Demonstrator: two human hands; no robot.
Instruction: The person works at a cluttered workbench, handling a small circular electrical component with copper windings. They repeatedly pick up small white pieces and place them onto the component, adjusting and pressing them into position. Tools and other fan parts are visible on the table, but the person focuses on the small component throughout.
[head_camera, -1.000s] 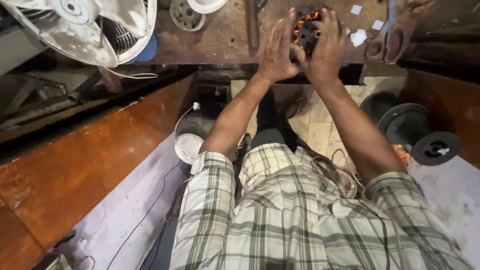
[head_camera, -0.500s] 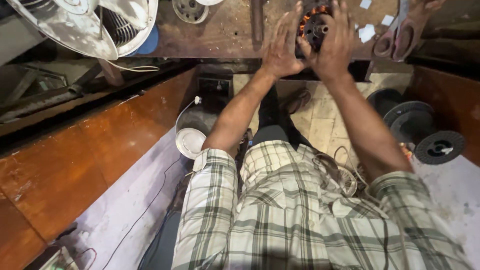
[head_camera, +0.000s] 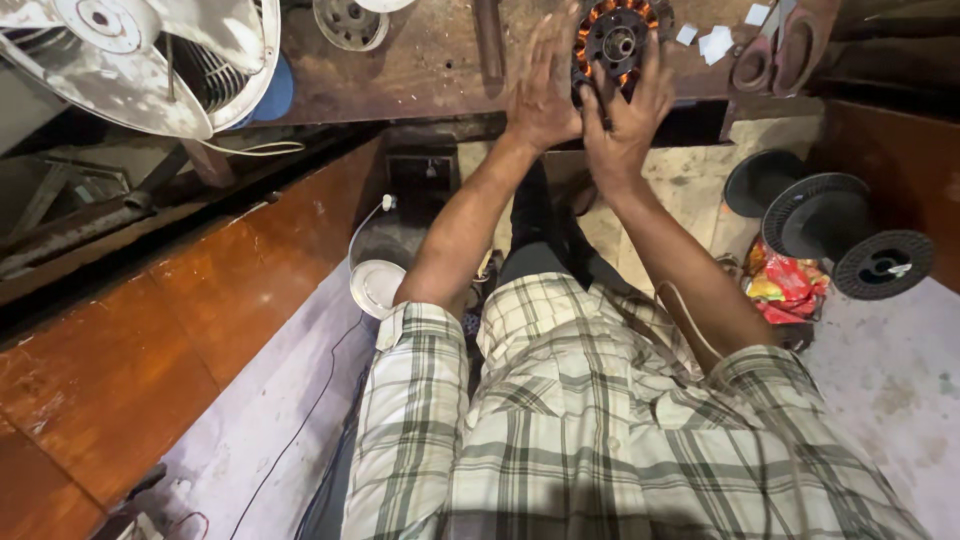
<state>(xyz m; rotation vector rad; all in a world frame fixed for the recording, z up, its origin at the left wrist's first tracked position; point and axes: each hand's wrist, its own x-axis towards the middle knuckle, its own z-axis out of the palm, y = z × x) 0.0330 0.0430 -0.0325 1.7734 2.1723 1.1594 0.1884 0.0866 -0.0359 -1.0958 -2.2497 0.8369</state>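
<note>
Copper-wound stator (head_camera: 614, 42), a round dark ring with orange coils set around a central hub, sits upright at the near edge of the worn workbench (head_camera: 430, 70), held between the person's two palms. The left hand (head_camera: 541, 90) lies flat against its left side with the fingers stretched upward, and the right hand (head_camera: 628, 105) cups the lower right of it, fingers (head_camera: 652, 62) spread and laid over the face of the ring. Neither hand pinches a wire or a tool as far as I can see; both are simply open and pressing in on the part from either side.

As for how far the work has got, the coils look to be seated all the way round the ring, so I judge the winding largely in place. Whether the leads are tied off or insulated is too small to tell from here. Nothing is fitted around the stator, so any reassembly appears not yet started.

Beside it on the bench lie small white paper slips (head_camera: 716, 42) and a pair of scissors (head_camera: 770, 50) just to the right, untouched. Further left rest a round metal housing (head_camera: 350, 22) and a pale fan (head_camera: 150, 60) with its blades showing. Down on the floor to the right stand black empty spools (head_camera: 850, 240), near a red wrapper (head_camera: 785, 285), and a white round lid (head_camera: 378, 287) lies by the person's left knee.
</note>
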